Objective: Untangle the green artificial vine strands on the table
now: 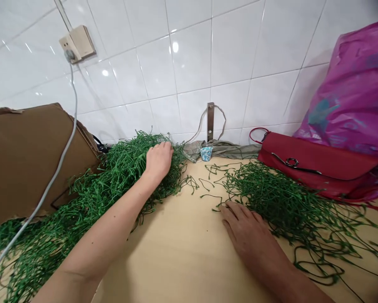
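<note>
My left hand (159, 160) lies on top of a large heap of thin green artificial vine strands (122, 176), its fingers curled down into them. Whether it grips any strands is hidden. My right hand (245, 225) rests flat on the pale wooden tabletop (176, 256), fingers spread, holding nothing. Its fingertips are beside a second green tangle of the same strands (280, 202). Several loose strands trail across the wood between the two heaps.
Behind the left heap leans a brown cardboard sheet (27, 155), crossed by a white cable (62, 155) from a wall socket (77, 43). At the back stand a small clear cup (206, 152) of blue bits and grey cloth (226, 149). A red handbag (315, 162) and magenta plastic bag (355, 92) sit right.
</note>
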